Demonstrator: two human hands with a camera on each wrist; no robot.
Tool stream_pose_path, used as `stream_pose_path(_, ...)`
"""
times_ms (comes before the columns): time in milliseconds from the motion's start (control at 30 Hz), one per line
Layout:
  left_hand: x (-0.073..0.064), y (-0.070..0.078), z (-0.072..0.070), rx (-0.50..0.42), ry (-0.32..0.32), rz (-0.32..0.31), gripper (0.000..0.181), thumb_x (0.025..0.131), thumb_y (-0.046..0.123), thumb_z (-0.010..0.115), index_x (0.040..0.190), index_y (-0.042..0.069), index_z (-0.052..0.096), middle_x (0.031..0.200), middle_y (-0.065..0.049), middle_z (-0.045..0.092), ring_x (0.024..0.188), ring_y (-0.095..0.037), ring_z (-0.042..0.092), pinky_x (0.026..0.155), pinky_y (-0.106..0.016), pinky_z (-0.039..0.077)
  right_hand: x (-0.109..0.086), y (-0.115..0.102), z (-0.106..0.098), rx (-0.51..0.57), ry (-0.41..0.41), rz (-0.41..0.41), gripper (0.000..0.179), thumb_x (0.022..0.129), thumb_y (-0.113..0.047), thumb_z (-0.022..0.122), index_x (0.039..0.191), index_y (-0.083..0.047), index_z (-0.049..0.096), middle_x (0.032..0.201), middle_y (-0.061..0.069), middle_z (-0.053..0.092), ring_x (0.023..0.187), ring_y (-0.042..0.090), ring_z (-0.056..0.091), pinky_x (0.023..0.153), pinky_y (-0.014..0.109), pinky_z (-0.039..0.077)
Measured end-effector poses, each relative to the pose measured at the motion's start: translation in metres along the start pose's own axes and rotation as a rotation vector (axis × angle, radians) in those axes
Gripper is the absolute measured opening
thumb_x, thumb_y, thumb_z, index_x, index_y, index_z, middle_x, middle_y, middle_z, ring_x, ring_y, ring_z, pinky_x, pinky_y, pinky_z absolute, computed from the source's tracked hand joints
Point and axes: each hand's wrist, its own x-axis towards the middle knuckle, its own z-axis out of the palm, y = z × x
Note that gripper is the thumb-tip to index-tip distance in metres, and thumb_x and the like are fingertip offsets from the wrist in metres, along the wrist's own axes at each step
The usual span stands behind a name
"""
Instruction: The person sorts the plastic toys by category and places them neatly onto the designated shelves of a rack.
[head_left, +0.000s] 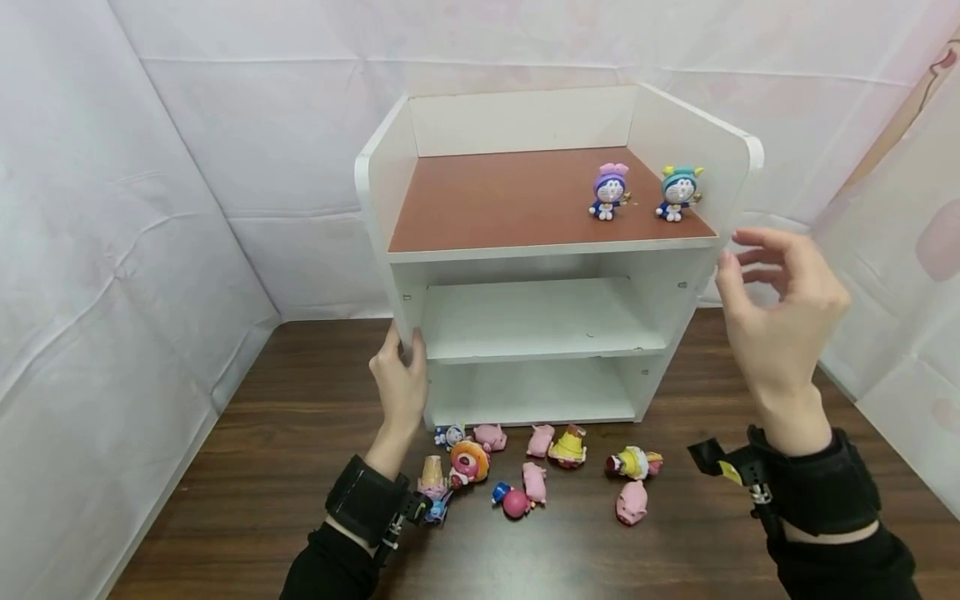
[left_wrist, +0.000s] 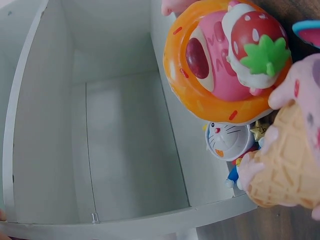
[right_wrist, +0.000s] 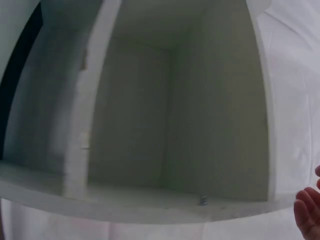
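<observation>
It looks like we are standing toys up on the white shelf (head_left: 547, 318), and we seem to be between one toy and the next. A Doraemon figure in a purple hat (head_left: 609, 193) and a Doraemon figure in a green hat (head_left: 678, 194) stand near each other on the brown top (head_left: 502, 200), at the upper right of the frame. Our left hand (head_left: 401, 387) pinches the shelf's left side, maybe to steady it. Our right hand (head_left: 791, 308) has nothing in it; its fingers are softly bent beside the shelf's right side. At the bottom middle, the desk (head_left: 292, 492) holds a pink pig (head_left: 632, 502), an orange donut toy (head_left: 468, 462) and others. Next, we think our right hand should reach down and gently pick one.
</observation>
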Motion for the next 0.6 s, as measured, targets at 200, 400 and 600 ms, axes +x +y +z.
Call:
stream_pose_path(200,0.000,-0.001,0.000,0.007,-0.003,0.000,0.032,0.087,0.002,0.050,0.118,-0.006,0.052,0.109,-0.022,0.057,0.098,-0.033,0.057,0.077,-0.042,0.048,-0.029,0.019,-0.001,0.047,0.002,0.076,0.026,0.077,-0.005,0.062,0.101,0.004,0.061,0.094,0.007,0.063,0.076,0.002,0.057,0.064,0.009,0.044)
stream_pose_path(400,-0.001,-0.001,0.000,0.005,-0.008,0.001,0.033,0.087,0.002,0.050,0.119,-0.005,0.051,0.111,-0.021,0.057,0.099,-0.032,0.056,0.078,-0.041,0.047,-0.054,0.036,0.000,-0.009,-0.049,0.132,0.031,0.077,-0.003,0.062,0.107,0.003,0.057,0.100,0.008,0.062,0.079,-0.002,0.055,0.064,0.010,0.041)
stream_pose_path(600,-0.001,-0.001,0.000,0.003,-0.006,0.001,0.034,0.087,0.002,0.050,0.121,-0.004,0.050,0.112,-0.021,0.056,0.100,-0.032,0.055,0.078,-0.041,0.047,-0.072,0.049,0.005,-0.022,-0.143,0.194,0.037,0.077,0.000,0.062,0.113,0.003,0.053,0.105,0.012,0.059,0.084,-0.003,0.053,0.065,0.009,0.041)
